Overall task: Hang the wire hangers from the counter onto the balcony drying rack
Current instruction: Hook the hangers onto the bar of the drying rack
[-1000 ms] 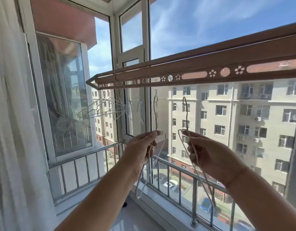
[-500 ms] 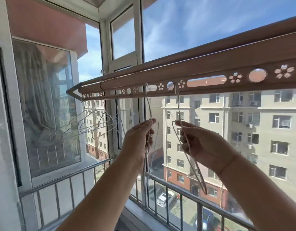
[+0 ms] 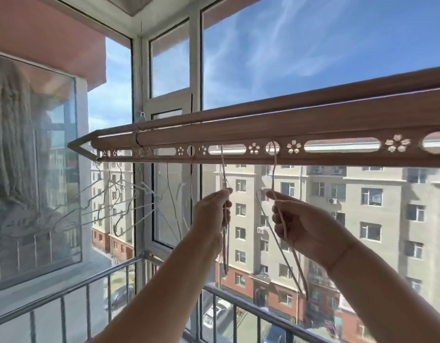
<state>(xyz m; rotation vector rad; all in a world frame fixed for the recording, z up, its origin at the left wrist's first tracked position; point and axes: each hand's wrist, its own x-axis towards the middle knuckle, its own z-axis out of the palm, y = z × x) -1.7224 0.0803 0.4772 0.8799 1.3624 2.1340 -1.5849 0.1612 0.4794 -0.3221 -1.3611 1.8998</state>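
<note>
Left hand (image 3: 215,214) pinching one thin white wire hanger (image 3: 225,231) | right hand (image 3: 305,226) gripping another (image 3: 283,233) | we are hooking both into the brown perforated rack's (image 3: 263,134) lower edge | risk: hooks missing slots, hangers dropping.

Past the glass I see a pale apartment block (image 3: 362,214) with rows of windows and a red-brick ground floor, under a blue sky (image 3: 300,45) streaked with thin cloud. A metal railing (image 3: 65,290) runs along the bottom of the white window frame (image 3: 195,70), and cars (image 3: 214,315) are parked in the street far below. On my left, a side pane (image 3: 33,157) reflects what looks like a curtain.
</note>
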